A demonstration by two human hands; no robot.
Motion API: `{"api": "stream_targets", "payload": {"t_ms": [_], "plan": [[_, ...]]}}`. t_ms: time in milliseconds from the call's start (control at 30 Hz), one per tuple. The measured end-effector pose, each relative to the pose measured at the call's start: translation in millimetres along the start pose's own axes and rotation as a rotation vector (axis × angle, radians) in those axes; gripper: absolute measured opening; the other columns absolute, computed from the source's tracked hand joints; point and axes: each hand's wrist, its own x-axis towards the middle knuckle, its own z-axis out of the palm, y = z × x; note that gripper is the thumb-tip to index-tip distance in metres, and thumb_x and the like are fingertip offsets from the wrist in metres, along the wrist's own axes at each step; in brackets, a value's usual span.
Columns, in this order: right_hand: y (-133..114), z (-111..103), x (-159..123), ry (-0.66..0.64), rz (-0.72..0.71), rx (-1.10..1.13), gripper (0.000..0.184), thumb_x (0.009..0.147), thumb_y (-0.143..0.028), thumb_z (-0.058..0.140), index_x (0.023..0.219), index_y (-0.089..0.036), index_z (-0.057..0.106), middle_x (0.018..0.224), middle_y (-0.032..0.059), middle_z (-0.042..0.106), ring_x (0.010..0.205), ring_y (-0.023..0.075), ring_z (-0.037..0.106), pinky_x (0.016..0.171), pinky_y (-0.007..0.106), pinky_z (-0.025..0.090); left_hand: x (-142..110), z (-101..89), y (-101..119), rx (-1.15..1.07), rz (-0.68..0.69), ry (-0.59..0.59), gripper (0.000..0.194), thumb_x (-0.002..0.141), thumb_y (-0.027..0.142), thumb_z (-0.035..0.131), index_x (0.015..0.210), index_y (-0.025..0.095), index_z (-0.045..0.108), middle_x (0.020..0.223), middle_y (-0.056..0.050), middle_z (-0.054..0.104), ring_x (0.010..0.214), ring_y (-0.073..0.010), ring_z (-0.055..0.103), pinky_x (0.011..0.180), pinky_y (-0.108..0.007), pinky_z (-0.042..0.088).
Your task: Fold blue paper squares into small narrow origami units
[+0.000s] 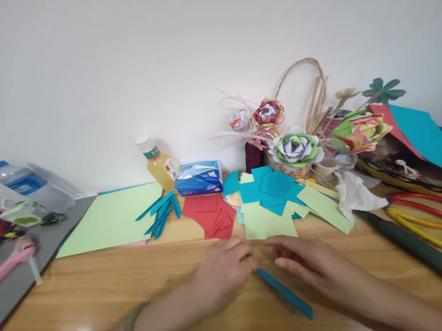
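Observation:
My left hand (228, 270) is closed over one end of a folded blue paper strip (285, 294), whose other end slants down to the right above the wooden table (172, 302). Just right of it, my right hand (306, 262) has its fingers apart and holds nothing. Behind the hands lie red paper pieces (210, 216), blue paper squares (272, 186) and a light green sheet (270, 221). To the left of the red pieces rests a small heap of folded blue strips (161, 214).
Large green sheets (112, 219), a juice bottle (157, 164) and a tissue pack (198, 178) stand along the back. Paper flowers (296, 148) rise behind on the right. Red-and-yellow-handled scissors (436, 227) and a dark green long tool (420, 252) lie right. A water bottle (29, 183) stands far left.

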Motion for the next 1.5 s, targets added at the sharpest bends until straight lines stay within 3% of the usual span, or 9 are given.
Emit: {"api": "stream_targets", "payload": {"t_ms": [100,200,333,500,600,767,1100,1333,1500], "plan": [[-6,-4,-3,0.014,-0.084,-0.014,0.031,0.088,-0.031,0.047,0.118,-0.025,0.051,0.112,0.0069,0.06,0.098,0.0198,0.057,0.082,0.032,0.045,0,-5.1,-5,-0.023,0.003,0.043,0.02,0.09,0.01,0.043,0.092,0.018,0.061,0.083,-0.002,0.062,0.073,-0.016,0.05,0.061,-0.026,0.04],[-7,2,-2,0.023,0.058,-0.01,0.043,0.077,-0.03,0.059,0.118,-0.022,0.049,0.096,0.0051,0.063,0.081,0.0194,0.06,0.07,0.031,0.047,6,-12.8,-7,-0.106,0.003,0.119,0.025,0.091,0.009,0.041,0.098,0.021,0.062,0.088,-0.002,0.063,0.076,-0.0148,0.053,0.063,-0.024,0.042],[0,10,4,0.055,0.166,0.202,0.03,0.079,-0.028,0.051,0.108,-0.02,0.053,0.081,0.0019,0.064,0.074,0.0175,0.059,0.068,0.03,0.045,17,-17.7,-8,-0.394,-0.082,0.231,0.02,0.092,0.016,0.045,0.098,0.017,0.064,0.088,-0.005,0.062,0.081,-0.0147,0.056,0.07,-0.024,0.045],[3,2,8,0.028,0.258,0.499,0.046,0.078,-0.058,0.05,0.097,-0.018,0.062,0.08,0.0047,0.064,0.071,0.0187,0.058,0.066,0.032,0.045,28,-15.7,-11,-0.627,-0.192,0.283,0.021,0.09,0.014,0.047,0.098,0.018,0.066,0.09,-0.005,0.059,0.084,-0.0149,0.057,0.075,-0.026,0.047],[4,-2,8,0.041,0.31,0.542,0.056,0.078,-0.067,0.043,0.08,-0.016,0.067,0.066,0.0047,0.062,0.061,0.0178,0.057,0.06,0.032,0.045,32,-11.1,-8,-0.796,-0.375,0.32,0.03,0.086,0.012,0.05,0.113,0.021,0.058,0.099,-0.005,0.056,0.082,-0.0139,0.056,0.074,-0.027,0.048],[9,1,9,0.124,0.317,0.565,0.055,0.075,-0.068,0.048,0.078,-0.017,0.069,0.068,0.0049,0.064,0.065,0.019,0.058,0.065,0.035,0.047,37,4.2,6,-1.145,-0.715,0.332,0.044,0.079,0.014,0.058,0.121,0.019,0.045,0.116,-0.009,0.052,0.09,-0.0152,0.056,0.082,-0.031,0.049],[3,1,7,0.192,0.285,0.592,0.051,0.073,-0.06,0.058,0.107,-0.023,0.068,0.113,0.0104,0.064,0.112,0.0301,0.052,0.094,0.048,0.039,53,-3.0,22,-1.343,-0.787,0.304,0.026,0.09,0.026,0.048,0.113,0.015,0.047,0.111,-0.012,0.061,0.108,-0.0202,0.056,0.093,-0.035,0.043],[5,7,6,0.214,0.337,0.801,0.047,0.079,-0.053,0.054,0.114,-0.023,0.063,0.108,0.0099,0.066,0.103,0.0257,0.059,0.089,0.044,0.044,55,-4.1,20,-1.519,-0.73,0.344,0.04,0.083,0.031,0.06,0.117,0.017,0.043,0.119,-0.013,0.059,0.11,-0.023,0.056,0.088,-0.037,0.048],[7,10,6,0.205,0.352,1.001,0.039,0.076,-0.047,0.06,0.107,-0.022,0.064,0.112,0.0098,0.065,0.101,0.0238,0.061,0.092,0.042,0.043,54,-7.1,17,-1.586,-0.747,0.317,0.04,0.078,0.01,0.055,0.116,0.018,0.044,0.116,-0.009,0.061,0.109,-0.0205,0.057,0.093,-0.037,0.044]]}}
